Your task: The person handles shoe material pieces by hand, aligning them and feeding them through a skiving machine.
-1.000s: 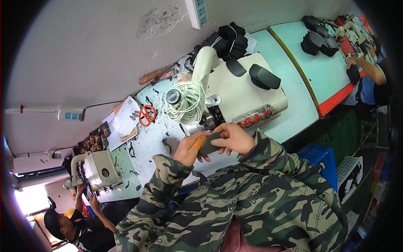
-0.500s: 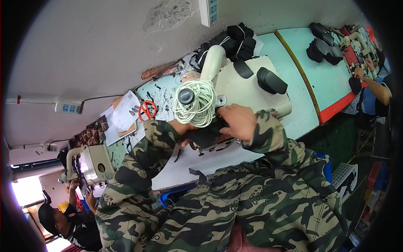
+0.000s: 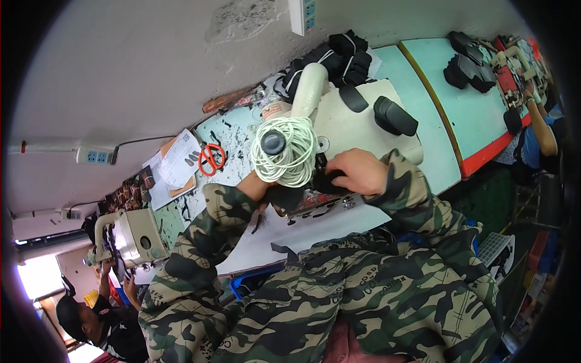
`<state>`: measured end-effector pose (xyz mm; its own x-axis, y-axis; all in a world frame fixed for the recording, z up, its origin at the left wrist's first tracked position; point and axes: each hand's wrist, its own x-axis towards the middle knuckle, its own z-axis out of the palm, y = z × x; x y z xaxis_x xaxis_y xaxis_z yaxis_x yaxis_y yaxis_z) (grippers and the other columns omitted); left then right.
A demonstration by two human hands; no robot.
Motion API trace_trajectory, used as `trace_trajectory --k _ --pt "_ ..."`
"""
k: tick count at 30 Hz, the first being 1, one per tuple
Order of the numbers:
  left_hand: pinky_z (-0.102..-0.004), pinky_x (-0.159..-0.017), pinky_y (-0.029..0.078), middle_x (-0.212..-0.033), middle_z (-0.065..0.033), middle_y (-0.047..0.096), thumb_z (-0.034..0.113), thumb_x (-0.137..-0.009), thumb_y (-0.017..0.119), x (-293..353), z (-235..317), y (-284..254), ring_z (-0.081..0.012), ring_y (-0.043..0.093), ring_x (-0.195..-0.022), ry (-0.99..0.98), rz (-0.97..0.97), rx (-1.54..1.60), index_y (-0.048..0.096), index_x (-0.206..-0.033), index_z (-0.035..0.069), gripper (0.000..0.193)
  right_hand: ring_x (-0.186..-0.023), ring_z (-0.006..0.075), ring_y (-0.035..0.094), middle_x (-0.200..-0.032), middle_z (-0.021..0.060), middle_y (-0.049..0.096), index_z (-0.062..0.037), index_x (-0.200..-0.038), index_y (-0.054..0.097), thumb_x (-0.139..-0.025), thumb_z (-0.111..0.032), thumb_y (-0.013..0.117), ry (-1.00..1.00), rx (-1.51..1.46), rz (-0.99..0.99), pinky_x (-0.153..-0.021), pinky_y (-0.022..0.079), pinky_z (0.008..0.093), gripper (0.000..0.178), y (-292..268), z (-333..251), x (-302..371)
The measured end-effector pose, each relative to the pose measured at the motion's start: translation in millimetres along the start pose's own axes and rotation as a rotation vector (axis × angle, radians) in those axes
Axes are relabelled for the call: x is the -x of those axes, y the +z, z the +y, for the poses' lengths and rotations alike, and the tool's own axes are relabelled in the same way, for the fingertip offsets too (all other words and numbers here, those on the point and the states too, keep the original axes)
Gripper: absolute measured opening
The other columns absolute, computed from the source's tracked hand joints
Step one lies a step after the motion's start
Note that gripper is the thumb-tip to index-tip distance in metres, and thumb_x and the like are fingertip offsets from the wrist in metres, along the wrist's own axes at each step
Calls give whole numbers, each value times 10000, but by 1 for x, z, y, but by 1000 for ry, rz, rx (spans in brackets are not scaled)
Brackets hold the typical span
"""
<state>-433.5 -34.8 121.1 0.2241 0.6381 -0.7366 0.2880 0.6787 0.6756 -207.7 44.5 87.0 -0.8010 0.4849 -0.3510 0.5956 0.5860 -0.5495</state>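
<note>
My left hand [image 3: 256,186] is partly hidden behind a coil of pale green cord [image 3: 293,172]. It grips a soft black piece [image 3: 284,198], and a fingertip shows below the piece's edge. On the other side of the coil, my right hand [image 3: 358,171] is closed, its curled fingertips on black material [image 3: 327,181] by the machine's working end. Whether both hands hold one piece I cannot tell. The coil hangs around a dark knob [image 3: 273,143] on the cream sewing machine [image 3: 310,91].
Stacked black pads [image 3: 394,116] and a single black pad [image 3: 353,98] lie on the machine's bed. Orange scissors [image 3: 212,160] and paper sheets [image 3: 180,158] are to the left. Black bundles [image 3: 348,60] sit against the wall. Co-workers are at far left and far right.
My right hand has shifted a little to the right, its fingers more curled down. My left hand stays behind the coil. The co-worker's hand at far right has moved away from a black piece.
</note>
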Motion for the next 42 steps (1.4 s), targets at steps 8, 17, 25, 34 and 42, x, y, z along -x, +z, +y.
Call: trace_trajectory --k 8,17,25,34,42 --pt "-240 -306 408 -738 -117 641 234 -911 475 -9 8 0 -164 571 -401 0 6 -24 509 -1159 18 330 -914 316 538 -907 110 576 -73 -934 584 -743 -177 663 -85 111 51 -794 436 423 231 -3 -1 7" --pt "-238 -311 410 -736 -115 641 224 -909 481 -5 9 3 -165 578 -410 4 13 -27 517 -1144 15 316 -887 324 543 -885 109 587 -69 -927 595 -761 -193 655 -122 141 135 -799 429 414 216 -4 -4 5" --pt "-236 -316 412 -735 -113 640 215 -907 486 -3 9 4 -166 583 -419 11 22 -25 523 -1132 13 304 -899 316 544 -887 101 596 -65 -954 599 -743 -210 667 -187 217 112 -781 428 434 265 -4 -4 5" --pt "-234 -322 414 -733 -111 640 205 -905 492 -1 8 5 -167 590 -428 15 30 -9 531 -1117 10 291 -894 306 551 -901 110 593 -57 -966 586 -740 -224 671 -179 227 160 -750 434 414 294 0 -3 3" --pt "-232 -326 416 -732 -110 639 197 -904 498 1 5 3 -168 595 -436 25 26 9 537 -1105 8 279 -872 317 554 -832 125 588 -52 -971 581 -756 -221 662 -247 201 173 -762 433 416 285 -1 -3 4"
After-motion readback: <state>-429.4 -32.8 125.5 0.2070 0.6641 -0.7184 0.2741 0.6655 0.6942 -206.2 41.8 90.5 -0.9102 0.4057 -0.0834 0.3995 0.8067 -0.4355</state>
